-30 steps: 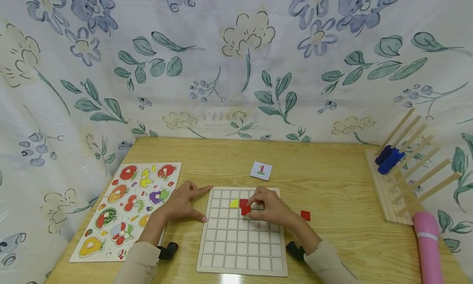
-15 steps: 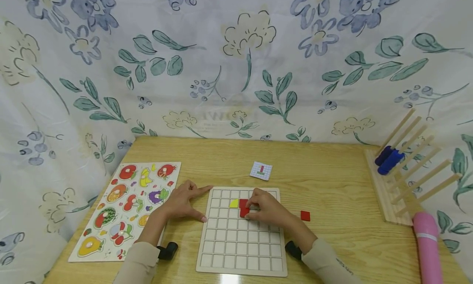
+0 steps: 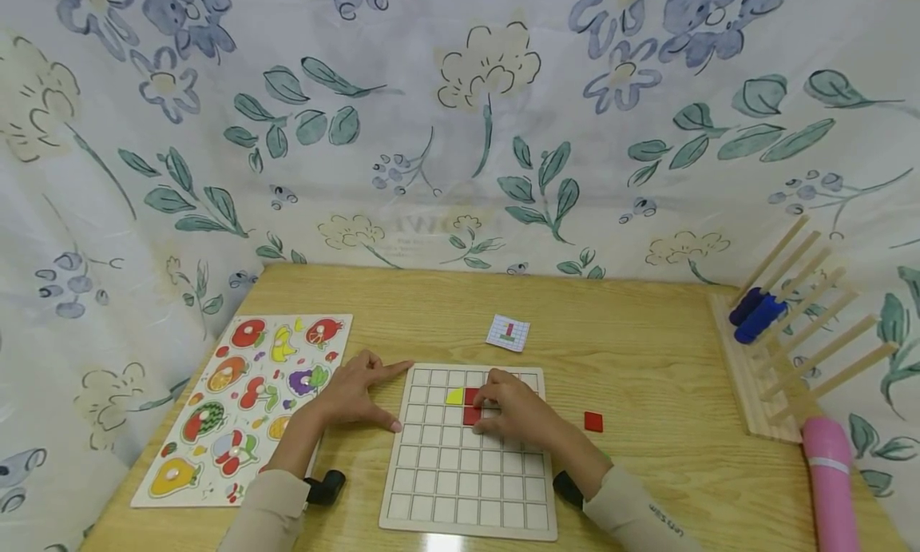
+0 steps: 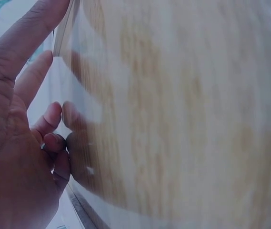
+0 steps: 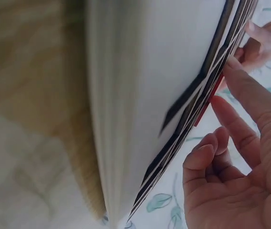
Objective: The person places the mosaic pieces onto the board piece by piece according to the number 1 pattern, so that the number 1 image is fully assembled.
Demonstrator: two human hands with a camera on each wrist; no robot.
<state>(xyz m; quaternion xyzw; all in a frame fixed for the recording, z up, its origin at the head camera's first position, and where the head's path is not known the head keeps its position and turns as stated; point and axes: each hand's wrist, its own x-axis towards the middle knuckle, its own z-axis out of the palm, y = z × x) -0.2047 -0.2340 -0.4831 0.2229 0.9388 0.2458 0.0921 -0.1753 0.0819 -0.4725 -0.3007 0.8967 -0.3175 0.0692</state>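
Note:
A white grid board point(image 3: 463, 480) lies on the table. In its upper cells sit a yellow quarter-round tile point(image 3: 455, 396) and a red square tile point(image 3: 471, 396). One cell below, a second red tile point(image 3: 471, 415) lies under my right hand point(image 3: 513, 408), whose thumb and index finger pinch it at its edges. The right wrist view shows the same red tile point(image 5: 206, 106) at these fingertips, low against the board. My left hand point(image 3: 354, 394) holds the board's left edge with thumb and index finger spread straight, its other fingers curled on the table point(image 4: 173, 119).
Another red tile point(image 3: 592, 421) lies right of the board. Beyond it is a small pattern card point(image 3: 508, 333). A fruit puzzle board point(image 3: 237, 408) stands left; a pegged wooden rack point(image 3: 755, 376) with blue pieces and a pink cylinder point(image 3: 830, 480) are at right.
My right hand has brought the second red tile slightly left and down, into the cell below the first red one. My left hand stays at the board's edge.

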